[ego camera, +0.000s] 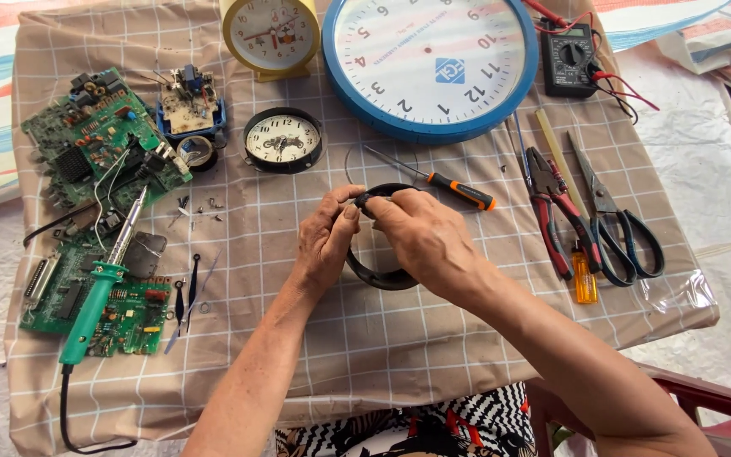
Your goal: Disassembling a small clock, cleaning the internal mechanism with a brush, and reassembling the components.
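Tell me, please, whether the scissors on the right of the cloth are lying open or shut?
Shut. The scissors lie flat beside the red pliers, blades together in one narrow point and the two dark handle loops side by side.

A beige cloth (433,338) with a white grid is covering the table; a blue-rimmed wall clock (431,63) is lying at its far edge beside a yellow clock (271,35); green circuit boards (86,144) are crowding its left edge; red-handled pliers (552,211) and black-handled scissors (615,220) are lying near its right edge.

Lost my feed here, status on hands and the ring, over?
Left hand and right hand both grip black ring, upright above cloth. Screwdriver lies just beyond. Nothing blocking.
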